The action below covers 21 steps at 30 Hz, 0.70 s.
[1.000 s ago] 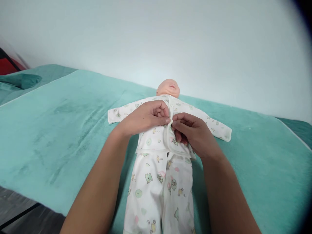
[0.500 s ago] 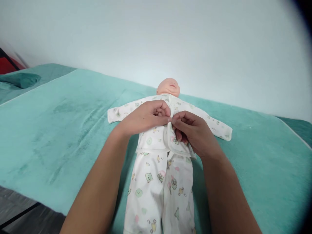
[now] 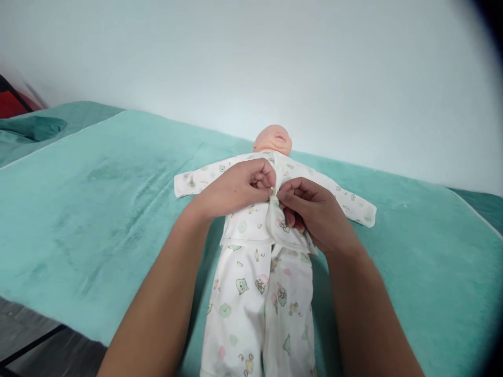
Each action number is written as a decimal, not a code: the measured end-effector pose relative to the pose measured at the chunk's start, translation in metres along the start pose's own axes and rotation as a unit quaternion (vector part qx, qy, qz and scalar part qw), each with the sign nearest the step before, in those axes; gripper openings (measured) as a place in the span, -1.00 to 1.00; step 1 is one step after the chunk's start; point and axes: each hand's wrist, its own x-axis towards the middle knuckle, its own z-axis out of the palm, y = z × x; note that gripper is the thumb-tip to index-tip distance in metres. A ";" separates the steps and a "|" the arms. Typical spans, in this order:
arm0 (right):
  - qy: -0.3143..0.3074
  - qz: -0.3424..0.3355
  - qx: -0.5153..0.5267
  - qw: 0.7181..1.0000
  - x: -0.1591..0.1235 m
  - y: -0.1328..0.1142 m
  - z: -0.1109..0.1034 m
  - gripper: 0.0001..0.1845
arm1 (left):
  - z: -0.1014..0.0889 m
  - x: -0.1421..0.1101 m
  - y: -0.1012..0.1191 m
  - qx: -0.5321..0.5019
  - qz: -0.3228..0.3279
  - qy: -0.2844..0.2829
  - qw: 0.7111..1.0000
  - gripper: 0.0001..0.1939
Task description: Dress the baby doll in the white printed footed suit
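Note:
A baby doll (image 3: 272, 138) lies on its back, dressed in a white printed jacket (image 3: 245, 225) and matching trousers (image 3: 239, 309). At the middle of the chest, my left hand (image 3: 239, 187) pinches the jacket's front edge between thumb and curled fingers. Close beside it, my right hand (image 3: 308, 207) grips the other side of the front opening with thumb and forefinger. A small pale yellowish spot, perhaps a button, shows between the fingertips. Below the hands the two front edges overlap down to the hem. Both sleeves stretch out sideways.
A turquoise plush blanket (image 3: 98, 209) lies under the doll, over a darker green cover (image 3: 84, 110). Behind stands a white wall (image 3: 236, 63). Something red (image 3: 13, 104) with a black bar is at the far left. Grey floor shows at lower left.
My left thumb has drawn back slightly from the right fingertips, and a small gap with a pale spot now shows between them. Both hands stay at the jacket's front.

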 end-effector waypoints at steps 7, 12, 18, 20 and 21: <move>-0.002 -0.005 0.017 1.000 0.001 0.001 -0.001 -0.85 | -0.002 0.001 -0.005 -0.068 0.007 -0.004 0.998 -0.87; -0.015 -0.020 0.029 0.999 0.000 0.001 -0.001 -0.69 | -0.005 0.003 -0.009 -0.112 0.007 -0.016 0.993 -0.85; -0.011 -0.010 0.031 0.999 0.002 0.002 -0.001 -0.78 | -0.005 0.004 -0.011 -0.122 0.011 -0.018 0.992 -0.84; -0.011 -0.011 0.036 0.999 0.002 0.002 -0.002 -0.80 | -0.006 0.004 -0.010 -0.126 0.016 -0.021 0.992 -0.84; -0.011 -0.012 0.038 0.999 0.002 0.002 -0.002 -0.81 | -0.006 0.003 -0.010 -0.127 0.018 -0.024 0.991 -0.84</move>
